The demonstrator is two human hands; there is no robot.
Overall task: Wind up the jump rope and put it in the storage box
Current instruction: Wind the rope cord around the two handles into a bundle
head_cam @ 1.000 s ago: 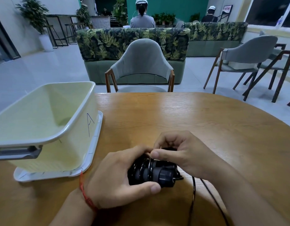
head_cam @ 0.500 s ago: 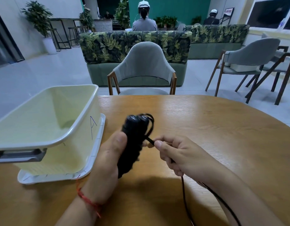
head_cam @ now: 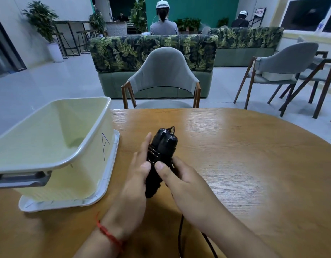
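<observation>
The two black jump rope handles [head_cam: 161, 146] stand side by side, upright above the table, with a few turns of thin black rope around their middle. My left hand [head_cam: 135, 181] grips them from the left, fingers stretched along their far side. My right hand [head_cam: 176, 178] presses its thumb on the wound rope from the right. The loose rope [head_cam: 180, 231] hangs from under my right wrist toward the bottom edge. The pale yellow storage box [head_cam: 82, 151], marked with a letter A, stands open to the left of my hands.
The box rests on its white lid [head_cam: 107, 183] on the round wooden table [head_cam: 244, 164]. A grey chair [head_cam: 161, 79] faces the table's far edge. More chairs [head_cam: 283, 69] stand at the right, and two people sit behind a leaf-print sofa [head_cam: 153, 51].
The handles went from lying flat low in my hands to upright. My right hand moved from pinching the rope beside them to pressing it against the handles.
</observation>
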